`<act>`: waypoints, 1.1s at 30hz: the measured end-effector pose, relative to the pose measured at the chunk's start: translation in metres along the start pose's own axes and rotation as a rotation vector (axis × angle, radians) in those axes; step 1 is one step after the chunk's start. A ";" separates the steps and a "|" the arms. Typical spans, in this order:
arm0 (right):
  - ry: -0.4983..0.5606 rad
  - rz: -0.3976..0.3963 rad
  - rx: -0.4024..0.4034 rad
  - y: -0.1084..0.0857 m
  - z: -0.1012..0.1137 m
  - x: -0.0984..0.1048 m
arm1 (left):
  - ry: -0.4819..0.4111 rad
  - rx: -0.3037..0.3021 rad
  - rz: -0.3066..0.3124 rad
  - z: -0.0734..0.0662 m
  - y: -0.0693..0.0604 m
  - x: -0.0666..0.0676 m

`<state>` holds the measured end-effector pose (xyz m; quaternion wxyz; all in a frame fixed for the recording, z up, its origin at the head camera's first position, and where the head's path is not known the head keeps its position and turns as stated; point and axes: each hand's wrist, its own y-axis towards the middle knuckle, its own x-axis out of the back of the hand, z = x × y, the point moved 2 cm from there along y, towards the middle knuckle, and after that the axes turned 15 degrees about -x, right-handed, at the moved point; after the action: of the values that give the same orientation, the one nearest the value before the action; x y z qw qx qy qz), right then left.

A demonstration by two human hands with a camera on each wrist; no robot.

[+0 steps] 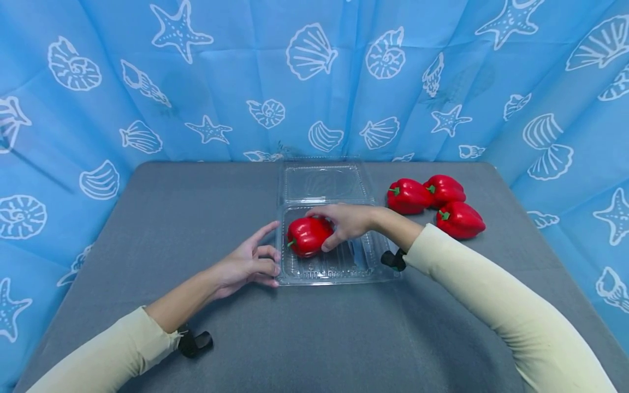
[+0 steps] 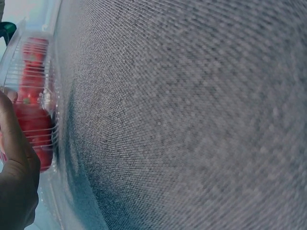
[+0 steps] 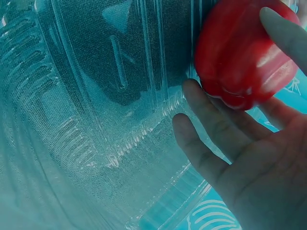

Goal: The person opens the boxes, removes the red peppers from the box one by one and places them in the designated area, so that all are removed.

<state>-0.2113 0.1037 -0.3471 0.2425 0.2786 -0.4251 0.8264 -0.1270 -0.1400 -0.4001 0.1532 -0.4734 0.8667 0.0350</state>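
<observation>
In the head view, a red bell pepper [image 1: 306, 237] with a green stem lies on its side in the left part of a clear plastic clamshell container [image 1: 339, 282]. My right hand [image 1: 351, 221] holds this pepper from its right, thumb on the near side and fingers on the far side. The right wrist view shows the thumb and fingers around the pepper [image 3: 235, 52], with two fingers spread away from it. My left hand [image 1: 245, 267] touches the container's left side with loosely bent fingers. Only part of the left hand [image 2: 17, 187] shows in the left wrist view.
The container's clear lid [image 1: 324, 184] lies open toward the back. Three more red bell peppers [image 1: 408, 196] sit together to the right of it. A grey cloth covers the table [image 1: 206, 202], and a blue curtain [image 1: 226, 71] with white seashells hangs behind.
</observation>
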 end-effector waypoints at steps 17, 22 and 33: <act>0.027 -0.065 0.052 -0.004 0.002 -0.001 | 0.004 0.028 -0.011 0.000 0.002 0.000; 0.028 -0.119 0.054 -0.009 0.001 -0.003 | 0.004 0.031 -0.013 0.001 0.002 0.000; 0.077 -0.210 0.106 -0.028 -0.008 -0.002 | -0.005 -0.006 -0.003 0.001 0.001 0.000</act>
<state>-0.1939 0.1247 -0.3368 0.3288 0.3023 -0.3394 0.8278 -0.1276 -0.1389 -0.4014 0.1540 -0.4750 0.8656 0.0385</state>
